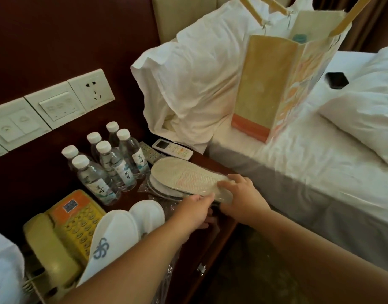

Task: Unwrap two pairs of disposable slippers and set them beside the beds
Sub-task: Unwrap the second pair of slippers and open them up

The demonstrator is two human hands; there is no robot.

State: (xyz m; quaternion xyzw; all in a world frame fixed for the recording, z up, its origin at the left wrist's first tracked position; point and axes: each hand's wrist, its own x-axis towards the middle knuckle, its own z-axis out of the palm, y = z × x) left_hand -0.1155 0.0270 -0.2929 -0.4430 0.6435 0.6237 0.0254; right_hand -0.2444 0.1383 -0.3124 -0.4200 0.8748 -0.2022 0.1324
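Head view, bedside worktop (212,163) between two beds.

- Wrapped slippers (184,178): a pair still in clear plastic, soles up, toe end pointing toward the wall. They lie on the worktop's bed-side half, just in front of the remotes. More sole edges show stacked under the top one; probably the second slipper of the pair, but the glare on the plastic leaves this unclear.
- Left hand (195,212): thumb on top of the near end of the wrapped slippers, fingers curled beneath it, grasping the pack.
- Right hand (241,198): fingers bent over the same near end from the bed side, pinching the plastic. The two hands are almost touching.
- Unwrapped slippers (118,233): a white pair with a grey-blue emblem, uppers up, side by side at the near edge of the worktop. They partly overlie the yellow telephone (57,238) and are crossed by the left forearm.
- Six water bottles (105,163) are clustered at the back left, and a white remote (173,149) lies behind the pack.
- Bed (298,172) to the right: a paper bag (276,84) stands upright on it against a pillow (193,73), and a small black object (337,80) lies farther back.
- Wall: a switch panel and socket (92,88).
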